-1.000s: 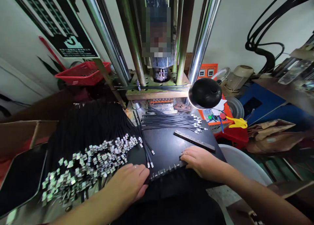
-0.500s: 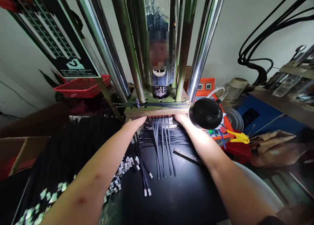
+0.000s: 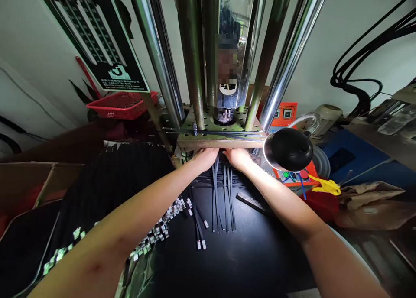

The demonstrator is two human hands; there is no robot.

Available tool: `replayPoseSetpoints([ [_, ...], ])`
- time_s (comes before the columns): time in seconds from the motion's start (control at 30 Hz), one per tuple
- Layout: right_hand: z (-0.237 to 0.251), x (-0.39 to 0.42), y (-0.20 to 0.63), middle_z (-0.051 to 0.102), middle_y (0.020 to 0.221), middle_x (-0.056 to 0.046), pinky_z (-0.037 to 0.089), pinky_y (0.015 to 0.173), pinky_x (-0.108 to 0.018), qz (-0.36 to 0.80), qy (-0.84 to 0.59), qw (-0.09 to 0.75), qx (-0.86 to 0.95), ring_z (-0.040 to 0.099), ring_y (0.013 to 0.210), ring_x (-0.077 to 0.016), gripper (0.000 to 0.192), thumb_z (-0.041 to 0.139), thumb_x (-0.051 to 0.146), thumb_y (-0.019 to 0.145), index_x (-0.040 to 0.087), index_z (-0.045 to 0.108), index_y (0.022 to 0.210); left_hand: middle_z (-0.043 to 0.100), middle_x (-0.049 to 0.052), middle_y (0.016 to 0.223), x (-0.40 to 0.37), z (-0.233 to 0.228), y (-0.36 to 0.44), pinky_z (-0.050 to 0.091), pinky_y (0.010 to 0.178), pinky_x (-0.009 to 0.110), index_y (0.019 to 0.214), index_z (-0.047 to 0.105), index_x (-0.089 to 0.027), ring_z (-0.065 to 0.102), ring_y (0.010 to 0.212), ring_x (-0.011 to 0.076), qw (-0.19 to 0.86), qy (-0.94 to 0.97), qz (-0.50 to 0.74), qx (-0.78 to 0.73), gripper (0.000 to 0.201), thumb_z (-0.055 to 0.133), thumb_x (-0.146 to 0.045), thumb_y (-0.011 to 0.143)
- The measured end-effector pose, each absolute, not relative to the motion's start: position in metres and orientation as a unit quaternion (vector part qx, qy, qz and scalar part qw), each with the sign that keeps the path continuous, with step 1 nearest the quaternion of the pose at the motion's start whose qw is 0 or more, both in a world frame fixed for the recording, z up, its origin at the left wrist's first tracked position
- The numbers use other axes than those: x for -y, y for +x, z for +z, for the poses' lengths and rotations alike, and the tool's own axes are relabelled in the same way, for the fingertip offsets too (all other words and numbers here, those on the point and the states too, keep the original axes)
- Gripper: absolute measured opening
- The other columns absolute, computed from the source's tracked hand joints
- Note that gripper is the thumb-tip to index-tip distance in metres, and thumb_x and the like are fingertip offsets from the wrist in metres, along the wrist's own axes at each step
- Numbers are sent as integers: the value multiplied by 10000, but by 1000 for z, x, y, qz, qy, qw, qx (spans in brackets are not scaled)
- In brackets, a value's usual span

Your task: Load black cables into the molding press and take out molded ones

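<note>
Both my hands reach under the lower plate of a press with chrome columns. My left hand and my right hand lie side by side at the plate's front edge, fingers hidden beneath it. Several black cable strips run from between my hands toward me across the black worktop. What my fingers grip under the plate is hidden.
A large heap of black cables with metal ends lies at the left. Two loose cables and a dark bar lie on the worktop. A black lamp head hangs at the right, before an orange control box. A red basket stands behind.
My hands left the worktop, where they held a fixture bar, and went forward under the press plate. Over the last half second they drew closer together and the view shifted right.
</note>
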State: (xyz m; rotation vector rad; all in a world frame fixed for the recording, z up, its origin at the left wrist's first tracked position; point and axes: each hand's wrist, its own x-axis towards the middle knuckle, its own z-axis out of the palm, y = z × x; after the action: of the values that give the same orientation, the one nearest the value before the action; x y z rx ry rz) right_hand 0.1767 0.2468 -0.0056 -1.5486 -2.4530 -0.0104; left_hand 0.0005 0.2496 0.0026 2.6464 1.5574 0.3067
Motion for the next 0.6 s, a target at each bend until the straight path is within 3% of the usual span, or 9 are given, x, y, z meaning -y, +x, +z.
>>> replayPoseSetpoints([
  [0.13,-18,-229,167,558,1360,-216,363,1090,-512,-14,-548,122,828,500,1260,-345,484,482,389,995,90,531,1372,489,202,1427,-240,-12,17,364,1118,427,1421,433,-62,463,1310,296,7,855,92,-511,470,367,-132,960],
  [0.23,-18,-227,167,479,1445,-214,332,1106,-559,-5,-553,126,824,416,1337,-365,516,468,348,1004,76,450,1441,461,192,1454,-238,-14,21,328,1144,432,1442,401,-65,417,1348,292,-6,852,88,-516,478,370,-146,972],
  [0.4,15,-219,169,477,1445,-234,376,1113,-459,42,-547,114,828,448,1342,-317,519,494,321,1004,19,455,1424,491,196,1439,-230,7,18,243,1183,495,1422,448,-73,463,1332,302,-9,858,67,-509,466,341,-116,971],
  [0.5,39,-152,185,396,1510,-222,333,1154,-412,60,-527,130,838,393,1396,-277,543,520,292,979,20,427,1440,328,179,1562,-187,31,-3,188,1208,491,1469,393,-98,315,1443,298,-3,868,74,-492,551,365,-49,921],
  [0.53,41,-115,196,411,1513,-182,348,1150,-385,69,-516,130,844,407,1391,-255,528,540,280,955,63,458,1429,286,154,1589,-161,39,-16,189,1214,465,1483,375,-117,272,1465,279,18,876,80,-476,585,379,-38,904],
  [0.57,39,-74,210,520,1440,-134,400,1114,-368,130,-482,143,854,498,1319,-230,461,526,267,942,124,533,1379,287,128,1594,-129,45,-33,216,1211,430,1487,376,-139,275,1466,257,61,886,83,-452,614,398,-31,883],
  [0.6,32,-32,226,622,1335,-73,469,1045,-345,206,-456,123,857,596,1209,-206,402,513,291,933,219,603,1319,375,103,1555,-94,50,-52,289,1183,375,1474,406,-173,368,1420,224,144,892,85,-421,586,411,-72,897],
])
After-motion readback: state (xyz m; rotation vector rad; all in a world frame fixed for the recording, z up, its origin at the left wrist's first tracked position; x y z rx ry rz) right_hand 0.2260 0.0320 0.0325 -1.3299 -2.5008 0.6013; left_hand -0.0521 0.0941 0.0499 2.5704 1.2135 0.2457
